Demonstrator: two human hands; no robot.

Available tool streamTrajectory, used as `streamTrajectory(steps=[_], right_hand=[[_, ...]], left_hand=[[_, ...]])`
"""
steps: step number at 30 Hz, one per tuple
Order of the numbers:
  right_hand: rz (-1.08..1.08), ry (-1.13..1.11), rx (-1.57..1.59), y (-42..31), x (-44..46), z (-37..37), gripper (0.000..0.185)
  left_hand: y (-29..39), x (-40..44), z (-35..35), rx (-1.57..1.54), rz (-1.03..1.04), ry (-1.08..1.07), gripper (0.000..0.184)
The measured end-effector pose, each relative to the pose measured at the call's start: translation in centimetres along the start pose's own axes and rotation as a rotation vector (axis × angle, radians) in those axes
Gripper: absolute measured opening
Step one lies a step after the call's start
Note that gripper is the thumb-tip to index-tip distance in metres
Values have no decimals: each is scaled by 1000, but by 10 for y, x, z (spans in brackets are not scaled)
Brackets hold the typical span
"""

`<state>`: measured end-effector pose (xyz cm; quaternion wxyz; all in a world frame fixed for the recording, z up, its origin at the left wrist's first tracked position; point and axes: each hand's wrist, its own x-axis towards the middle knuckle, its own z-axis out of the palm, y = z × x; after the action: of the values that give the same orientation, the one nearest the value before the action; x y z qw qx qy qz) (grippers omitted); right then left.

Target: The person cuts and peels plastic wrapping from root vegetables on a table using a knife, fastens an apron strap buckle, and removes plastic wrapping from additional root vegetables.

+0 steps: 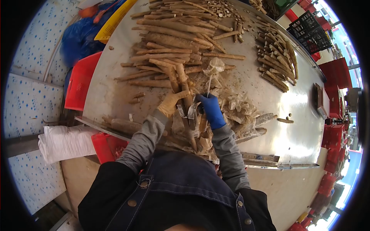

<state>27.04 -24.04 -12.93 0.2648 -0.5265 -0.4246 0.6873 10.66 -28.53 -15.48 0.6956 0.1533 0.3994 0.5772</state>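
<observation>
Long brown roots point(184, 81) stand in a bundle at the middle of the metal table, with small white labels point(191, 111) low on them. My left hand point(172, 103), in a tan glove, is closed around the roots from the left. To their right my right hand point(211, 109), in a blue glove, is closed on the handle of a thin-bladed tool point(209, 85) that points away from me. Crumpled clear plastic point(239, 106) lies beside the right hand, and another piece of plastic point(214, 66) sits past the blade's tip.
Many loose roots point(165, 36) cover the far side of the table point(104, 88). A second pile point(278, 61) lies at the right. Red bins point(83, 81) and a white sack point(65, 143) stand at the left. A wooden strip point(260, 157) is at the near edge.
</observation>
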Motion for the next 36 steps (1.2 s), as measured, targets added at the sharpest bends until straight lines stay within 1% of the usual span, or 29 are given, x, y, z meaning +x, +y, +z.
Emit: streamTrajectory(steps=[2,3,4,5,6,7,8,9,10,11,13,14,15,16,17,18,19,21,23,24,25,26,27,28,29,30,32,35,36], right_hand=[[4,44,-59,8,1,-3,21],[6,91,-119,15,2,-5,18],[51,79,103,21,1,-7,17],[97,63,323,31,3,-10,16],[312,-65,748,66,23,-18,18],[325,-41,891,64,14,-8,19],[335,-16,1036,63,6,7,20],[358,-30,1051,62,3,18,20],[340,-47,1013,58,-5,26,18],[322,-62,975,53,-14,31,18],[332,-45,837,30,-38,39,17],[329,-56,758,18,-50,41,18],[277,-173,649,4,-60,40,16],[244,-184,571,-3,-66,37,16],[213,-194,494,-6,-72,35,16],[199,-34,415,-5,-76,34,19],[167,14,401,-14,-84,27,21],[124,134,332,-25,-97,-2,24],[-2,161,311,-25,-102,-40,16],[-92,266,271,-9,-96,-61,13],[-59,350,436,10,-85,-98,11],[-70,418,463,7,-78,-107,8],[-76,487,488,4,-72,-113,13],[-136,437,425,14,-63,-130,15],[-158,465,364,26,-52,-143,14],[-179,489,302,35,-41,-152,14],[-149,562,102,45,-30,-162,24],[-163,627,-175,67,-30,-177,30],[-177,650,-203,69,-36,-178,29]], left_hand=[[1,-2,-8,-30,-23,-47,44],[0,-2,-12,-47,-4,-116,55],[-2,0,-14,-66,19,-185,65],[-6,0,-14,24,26,-116,76],[-12,-2,-13,115,34,-41,87],[-2,-15,3,135,-66,-34,96],[-19,-13,-3,132,-99,-14,96],[-34,-8,-10,131,-133,5,95],[-35,-12,-3,172,-117,55,80],[-31,-15,0,172,-119,57,80],[-19,-18,7,30,-319,138,59],[-16,-18,7,-49,-334,115,45],[-15,-13,4,-73,-158,56,46],[-10,-9,6,-94,19,-5,47],[1,3,8,-342,-34,-27,45],[29,3,24,-271,76,28,43],[54,6,36,-202,189,83,40],[86,38,26,-365,263,122,35],[115,79,6,-424,332,200,35],[138,98,-3,-382,350,213,37],[161,124,-6,-340,365,221,39],[177,159,-13,-424,436,161,42],[185,185,-20,-508,503,104,46],[200,178,-3,-378,476,118,56],[207,201,-18,-334,496,-82,70],[215,201,-13,-258,424,28,80],[220,184,8,-16,240,305,70],[202,123,0,883,277,-34,62],[182,117,-26,978,135,-187,58]])
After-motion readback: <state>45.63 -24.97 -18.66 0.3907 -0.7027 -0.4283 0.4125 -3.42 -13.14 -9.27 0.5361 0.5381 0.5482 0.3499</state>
